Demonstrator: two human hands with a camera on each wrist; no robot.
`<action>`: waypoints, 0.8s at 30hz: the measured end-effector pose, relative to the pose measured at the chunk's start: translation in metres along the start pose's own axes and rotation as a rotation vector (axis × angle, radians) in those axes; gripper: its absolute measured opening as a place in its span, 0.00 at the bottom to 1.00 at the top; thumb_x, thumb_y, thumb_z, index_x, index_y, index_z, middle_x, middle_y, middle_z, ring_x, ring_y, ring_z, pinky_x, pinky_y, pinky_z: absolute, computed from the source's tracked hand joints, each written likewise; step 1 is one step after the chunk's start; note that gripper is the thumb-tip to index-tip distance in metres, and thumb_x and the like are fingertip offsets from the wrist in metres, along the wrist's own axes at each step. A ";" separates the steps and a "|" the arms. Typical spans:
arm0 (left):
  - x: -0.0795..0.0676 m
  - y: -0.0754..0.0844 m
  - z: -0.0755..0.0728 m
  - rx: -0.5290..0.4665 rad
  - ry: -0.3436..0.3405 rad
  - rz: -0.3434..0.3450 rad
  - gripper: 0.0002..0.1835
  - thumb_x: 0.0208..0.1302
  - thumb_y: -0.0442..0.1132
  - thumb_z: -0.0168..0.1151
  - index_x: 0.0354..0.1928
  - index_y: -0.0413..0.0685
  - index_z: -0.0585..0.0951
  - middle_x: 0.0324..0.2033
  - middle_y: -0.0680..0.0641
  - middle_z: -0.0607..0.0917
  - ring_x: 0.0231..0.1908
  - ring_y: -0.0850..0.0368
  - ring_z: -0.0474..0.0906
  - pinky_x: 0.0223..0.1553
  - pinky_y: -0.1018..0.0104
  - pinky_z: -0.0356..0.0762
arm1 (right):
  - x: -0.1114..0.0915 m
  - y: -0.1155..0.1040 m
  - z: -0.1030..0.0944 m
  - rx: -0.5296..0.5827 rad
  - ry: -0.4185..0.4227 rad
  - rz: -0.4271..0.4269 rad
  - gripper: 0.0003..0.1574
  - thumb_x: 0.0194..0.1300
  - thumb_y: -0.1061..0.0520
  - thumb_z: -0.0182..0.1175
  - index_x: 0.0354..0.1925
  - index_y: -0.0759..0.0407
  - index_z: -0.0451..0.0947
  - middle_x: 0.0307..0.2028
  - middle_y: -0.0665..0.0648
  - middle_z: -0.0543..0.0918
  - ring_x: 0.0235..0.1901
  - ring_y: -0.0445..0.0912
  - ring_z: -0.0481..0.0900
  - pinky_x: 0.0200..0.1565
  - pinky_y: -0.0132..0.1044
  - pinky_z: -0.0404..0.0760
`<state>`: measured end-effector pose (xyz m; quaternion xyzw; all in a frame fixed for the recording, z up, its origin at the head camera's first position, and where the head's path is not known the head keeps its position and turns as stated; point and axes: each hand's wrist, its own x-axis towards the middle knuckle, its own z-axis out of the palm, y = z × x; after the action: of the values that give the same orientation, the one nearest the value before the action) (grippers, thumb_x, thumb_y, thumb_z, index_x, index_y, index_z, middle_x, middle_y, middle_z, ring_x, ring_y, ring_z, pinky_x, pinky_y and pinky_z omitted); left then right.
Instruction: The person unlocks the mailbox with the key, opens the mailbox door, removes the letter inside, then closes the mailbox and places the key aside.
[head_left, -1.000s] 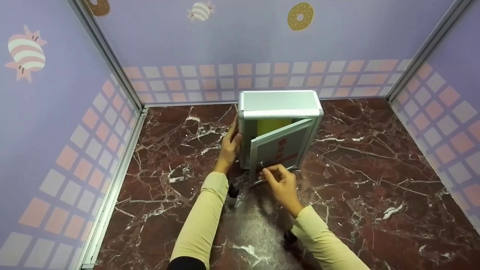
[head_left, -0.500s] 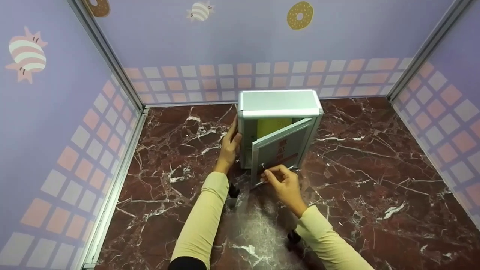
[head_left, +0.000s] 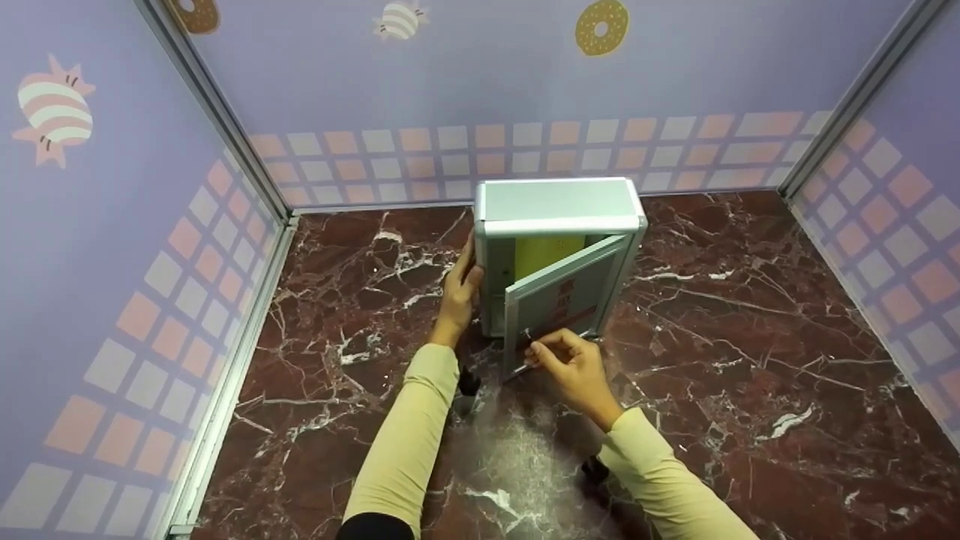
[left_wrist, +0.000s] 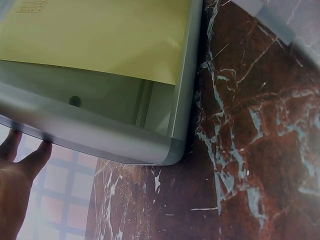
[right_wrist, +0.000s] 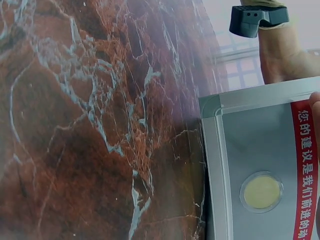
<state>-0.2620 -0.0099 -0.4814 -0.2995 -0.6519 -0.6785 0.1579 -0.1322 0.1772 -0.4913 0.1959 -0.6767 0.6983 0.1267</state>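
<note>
A silver-grey metal suggestion box [head_left: 559, 201] stands upright, its front door [head_left: 577, 300] hinged on the right and ajar. My left hand [head_left: 454, 304] lies along the box's left side, fingers straight and thumb near the front edge. At the door's lower free corner my right hand [head_left: 574, 367] pinches a small key [head_left: 527, 335] between thumb and fingertips; the fingers mostly hide it. Inside the box is yellow paper [left_wrist: 100, 35] with small print. In the right wrist view the door carries a red strip [right_wrist: 304, 165] with white characters and a round clear-rimmed disc [right_wrist: 261, 192].
The box stands on a dark red marbled surface [head_left: 750, 360] with white veins. Lilac panels [head_left: 480, 82] with pink and white squares rise at the back and both sides, joined by metal rails [head_left: 214, 120]. A black band [right_wrist: 257, 20] sits on the left wrist.
The door has swung slightly wider, its free edge coming a little towards me and to the right. My right hand has moved slightly right with it, while the left stays in place.
</note>
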 end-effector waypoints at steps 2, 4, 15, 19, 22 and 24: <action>0.000 0.000 0.000 -0.003 0.001 -0.007 0.49 0.68 0.65 0.48 0.71 0.26 0.54 0.69 0.28 0.57 0.69 0.36 0.54 0.70 0.59 0.52 | 0.000 0.001 -0.001 0.000 -0.014 -0.015 0.04 0.65 0.77 0.57 0.34 0.83 0.74 0.30 0.77 0.81 0.28 0.46 0.85 0.33 0.42 0.85; -0.001 0.000 0.001 -0.003 0.005 -0.012 0.50 0.67 0.66 0.48 0.72 0.26 0.54 0.69 0.29 0.58 0.70 0.38 0.55 0.69 0.58 0.53 | 0.000 0.001 -0.003 -0.003 -0.027 -0.030 0.03 0.64 0.78 0.57 0.34 0.82 0.74 0.30 0.77 0.81 0.28 0.47 0.85 0.33 0.41 0.85; -0.004 0.000 0.001 -0.023 0.025 -0.110 0.55 0.61 0.72 0.50 0.73 0.32 0.55 0.58 0.23 0.71 0.26 0.63 0.70 0.28 0.69 0.72 | 0.001 0.000 -0.008 -0.084 -0.069 -0.064 0.02 0.64 0.76 0.59 0.34 0.80 0.76 0.29 0.72 0.83 0.26 0.68 0.82 0.31 0.51 0.85; -0.004 -0.001 0.002 -0.029 0.028 -0.090 0.54 0.63 0.70 0.50 0.73 0.30 0.54 0.68 0.29 0.62 0.56 0.53 0.73 0.58 0.64 0.69 | 0.002 0.000 -0.009 -0.070 -0.075 -0.066 0.01 0.62 0.79 0.58 0.34 0.80 0.76 0.28 0.73 0.83 0.27 0.66 0.82 0.31 0.50 0.85; -0.004 -0.002 0.003 -0.033 0.031 -0.083 0.54 0.64 0.70 0.50 0.73 0.29 0.53 0.70 0.31 0.58 0.67 0.45 0.62 0.67 0.57 0.59 | 0.002 0.000 -0.011 -0.053 -0.087 -0.077 0.00 0.62 0.79 0.58 0.34 0.81 0.75 0.28 0.73 0.83 0.26 0.67 0.82 0.30 0.52 0.84; -0.004 -0.002 0.004 -0.034 0.040 -0.086 0.54 0.63 0.70 0.50 0.73 0.30 0.54 0.70 0.31 0.58 0.67 0.42 0.61 0.67 0.56 0.59 | 0.002 -0.001 -0.012 -0.050 -0.100 -0.088 0.02 0.62 0.78 0.59 0.34 0.82 0.75 0.28 0.74 0.83 0.26 0.65 0.83 0.30 0.52 0.84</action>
<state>-0.2594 -0.0070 -0.4855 -0.2600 -0.6493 -0.7015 0.1364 -0.1351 0.1892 -0.4899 0.2567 -0.6901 0.6644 0.1283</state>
